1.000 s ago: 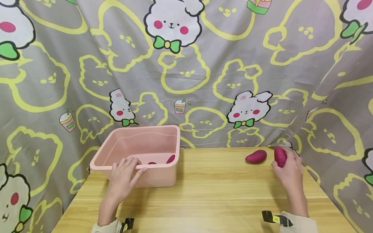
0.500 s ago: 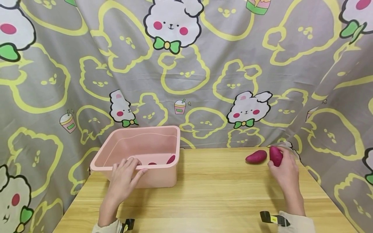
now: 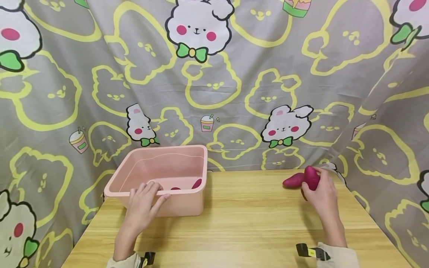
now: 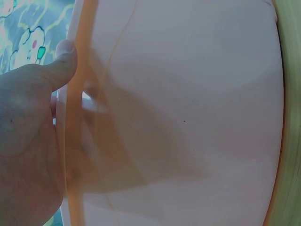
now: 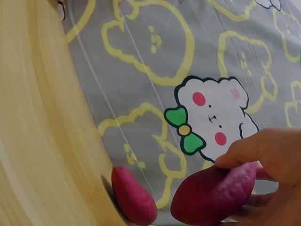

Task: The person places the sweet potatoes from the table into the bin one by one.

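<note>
My right hand (image 3: pixel 322 191) pinches a purple sweet potato (image 3: pixel 311 178) between thumb and fingers, tilted upward above the table's right side. Behind it a second sweet potato (image 3: pixel 293 181) lies on the table, partly overlapped in the head view. The right wrist view shows the held sweet potato (image 5: pixel 211 194) close beside the lying one (image 5: pixel 133 197). My left hand (image 3: pixel 142 204) grips the front rim of a pink plastic basin (image 3: pixel 187 203), fingers over the edge and thumb along the outside. Inside the basin, a sweet potato (image 3: pixel 197 183) shows at the right, with part of another (image 3: pixel 175 188) near the front wall.
The basin stands at the left on a wood-grain table (image 3: pixel 241 223). A grey curtain (image 3: pixel 231 96) printed with cartoon animals hangs along the table's back edge and both sides.
My right hand has moved left with its sweet potato, which now overlaps the lying one in the head view. The left hand and the basin have stayed in place.
</note>
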`<state>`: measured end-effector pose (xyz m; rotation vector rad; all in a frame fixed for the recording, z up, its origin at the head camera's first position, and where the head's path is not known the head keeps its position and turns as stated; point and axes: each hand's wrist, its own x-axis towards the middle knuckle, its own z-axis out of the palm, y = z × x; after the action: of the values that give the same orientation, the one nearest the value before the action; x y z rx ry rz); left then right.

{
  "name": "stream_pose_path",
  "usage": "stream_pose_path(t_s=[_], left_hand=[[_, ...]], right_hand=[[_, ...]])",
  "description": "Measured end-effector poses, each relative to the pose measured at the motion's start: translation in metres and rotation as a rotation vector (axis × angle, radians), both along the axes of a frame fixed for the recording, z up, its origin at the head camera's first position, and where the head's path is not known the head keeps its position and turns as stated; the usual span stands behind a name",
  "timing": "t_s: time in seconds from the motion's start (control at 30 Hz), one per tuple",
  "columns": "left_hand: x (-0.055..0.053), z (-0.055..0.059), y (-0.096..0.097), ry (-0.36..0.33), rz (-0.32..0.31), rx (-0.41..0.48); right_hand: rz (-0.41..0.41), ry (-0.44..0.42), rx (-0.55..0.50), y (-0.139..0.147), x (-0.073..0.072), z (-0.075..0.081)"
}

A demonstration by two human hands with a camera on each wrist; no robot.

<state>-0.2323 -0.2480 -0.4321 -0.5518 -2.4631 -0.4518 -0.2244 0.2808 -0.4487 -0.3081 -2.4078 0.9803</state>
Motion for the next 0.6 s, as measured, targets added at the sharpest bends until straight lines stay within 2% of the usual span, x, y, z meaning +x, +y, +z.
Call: stream_pose_path(t_s=[0.3,0.6], left_hand=[[0.001,0.0,0.0,0.0,-0.002,0.001],[0.001,0.001,0.001,0.005,-0.003,-0.002]], right_hand=[[0.033,0.049,0.029,-0.017,-0.007,0.0],[0.058,0.045,-0.014,-0.029,-0.009,0.0]])
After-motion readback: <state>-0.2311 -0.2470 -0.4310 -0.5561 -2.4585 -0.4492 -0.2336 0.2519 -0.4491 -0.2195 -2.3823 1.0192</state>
